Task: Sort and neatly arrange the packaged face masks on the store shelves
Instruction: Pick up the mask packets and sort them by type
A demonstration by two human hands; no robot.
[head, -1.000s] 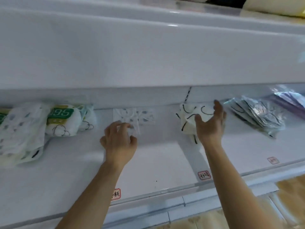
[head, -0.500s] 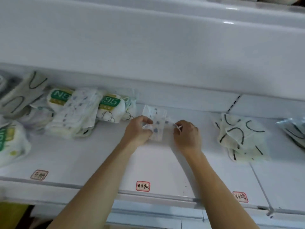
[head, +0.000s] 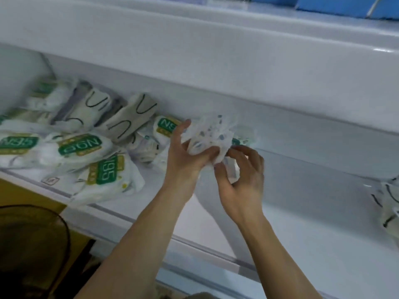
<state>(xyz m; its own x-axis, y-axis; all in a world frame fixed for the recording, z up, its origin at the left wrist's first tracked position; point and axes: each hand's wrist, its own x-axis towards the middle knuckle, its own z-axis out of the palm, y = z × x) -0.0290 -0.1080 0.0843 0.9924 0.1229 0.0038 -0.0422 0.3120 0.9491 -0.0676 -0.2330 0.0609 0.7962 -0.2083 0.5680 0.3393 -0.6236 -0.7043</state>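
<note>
A white packaged mask with small blue and grey dots (head: 212, 134) is lifted above the white shelf (head: 302, 212). My left hand (head: 185, 156) grips its left side, fingers and thumb curled round it. My right hand (head: 241, 175) pinches its lower right edge. Left of my hands lies a loose heap of packs: several with green N95 labels (head: 82, 147) and two white ones with black ear loops (head: 131, 117).
A white mask pack with black loops (head: 388, 203) lies at the right edge of the shelf. The upper shelf's front board (head: 237, 67) overhangs closely. Blue boxes (head: 345, 5) stand above. A dark round fan guard (head: 30, 244) sits at lower left, below the shelf.
Both hands have lifted the dotted pack off the shelf and carried it left, toward the heap. The view has swung left; the black-loop packs are now at the far right.
</note>
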